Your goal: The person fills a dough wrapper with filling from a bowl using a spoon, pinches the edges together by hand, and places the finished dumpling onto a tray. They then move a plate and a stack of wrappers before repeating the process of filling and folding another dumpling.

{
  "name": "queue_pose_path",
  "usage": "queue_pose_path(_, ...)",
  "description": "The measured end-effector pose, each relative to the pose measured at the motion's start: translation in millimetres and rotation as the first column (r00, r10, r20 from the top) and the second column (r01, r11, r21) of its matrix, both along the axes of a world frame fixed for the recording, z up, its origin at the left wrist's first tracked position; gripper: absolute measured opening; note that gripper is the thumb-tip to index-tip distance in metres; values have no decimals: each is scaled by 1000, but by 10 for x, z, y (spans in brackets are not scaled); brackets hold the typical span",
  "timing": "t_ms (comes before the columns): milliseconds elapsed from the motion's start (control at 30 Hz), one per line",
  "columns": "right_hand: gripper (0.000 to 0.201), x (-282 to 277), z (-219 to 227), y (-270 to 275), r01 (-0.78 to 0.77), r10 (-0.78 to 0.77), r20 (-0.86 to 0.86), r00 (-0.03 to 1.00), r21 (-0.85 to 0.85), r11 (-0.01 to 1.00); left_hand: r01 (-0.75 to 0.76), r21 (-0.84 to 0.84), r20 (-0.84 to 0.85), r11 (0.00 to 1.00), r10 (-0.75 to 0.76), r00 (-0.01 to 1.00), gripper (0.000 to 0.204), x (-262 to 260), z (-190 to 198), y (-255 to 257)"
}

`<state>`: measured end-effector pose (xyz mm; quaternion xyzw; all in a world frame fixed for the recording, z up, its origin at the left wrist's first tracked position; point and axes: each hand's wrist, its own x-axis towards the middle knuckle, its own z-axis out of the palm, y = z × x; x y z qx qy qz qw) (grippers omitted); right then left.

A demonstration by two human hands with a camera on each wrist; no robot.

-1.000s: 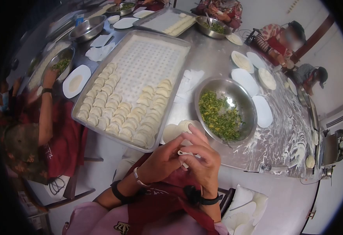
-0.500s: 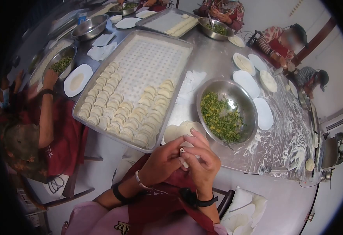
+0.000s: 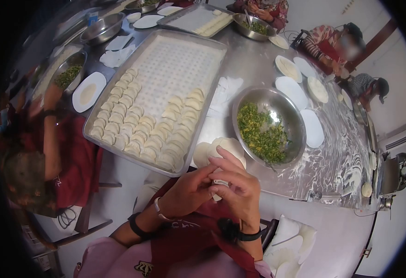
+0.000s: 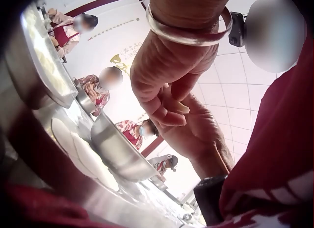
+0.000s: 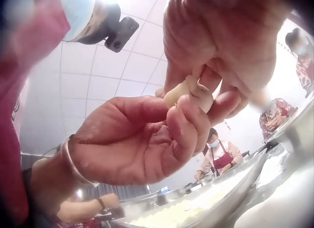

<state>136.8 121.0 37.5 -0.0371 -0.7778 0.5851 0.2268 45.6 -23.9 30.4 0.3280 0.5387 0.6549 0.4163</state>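
Both hands meet in front of the chest, at the table's near edge, around a small pale dumpling [image 5: 189, 95]. My left hand [image 3: 184, 192], wearing a silvery bracelet, pinches one side of it with curled fingers. On the other side, my right hand [image 3: 240, 190] pinches the folded dough between thumb and fingers. The fingers cover much of the dumpling in the head view; its folded edge shows in the right wrist view. Just beyond the hands lie flat round dough wrappers [image 3: 202, 154]. A steel bowl [image 3: 295, 155] of chopped green and yellow filling [image 3: 261, 132] stands to their right.
A large metal tray [image 3: 166, 78] at the left holds rows of folded dumplings [image 3: 133, 125]. White plates [image 3: 312, 129] stand right of the bowl, on a flour-smeared steel table [image 3: 332, 167]. Another person's arm [image 3: 52, 143] reaches in from the left; others sit along the far side.
Both hands stay together at the dumpling, with small shifts of thumb and fingers along its folded edge. The head view has moved slightly.
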Motion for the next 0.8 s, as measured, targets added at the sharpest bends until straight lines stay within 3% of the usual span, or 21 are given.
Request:
queue_pose_path(133,14,11,-83,-35,11,-16,-58,998,-99,995,17,-3,80,1000,-16,997,35,-9,-45,-16)
queue_pose_path(233,11,-15,-111,-55,3,-16,-156,988,-86,996,-5,-20,167,1000,8,986,47,9,5,-48)
queue_pose_path(333,13,-19,-138,-67,37,-38,-174,984,-8,999,-91,11,149,996,88,985,42,54,-5,-57)
queue_pose_path(433,18,-33,-91,-122,60,-63,-111,992,-28,998,-45,23,84,999,43,996,43,2,-78,-63)
queue_pose_path(567,21,-66,16,-261,215,-230,-86,969,-152,965,-151,66,211,986,134,968,36,63,14,-38)
queue_pose_path(633,24,-50,-10,-215,182,-190,-99,977,-79,980,-153,91,248,984,127,961,38,69,15,-41)
queue_pose_path(733,32,-25,-235,-112,91,-72,-180,981,100,991,-120,39,126,992,114,985,37,55,-45,-58)
queue_pose_path(800,34,-18,-275,-87,64,-45,-166,985,116,991,-111,32,138,993,106,985,38,46,-68,-74)
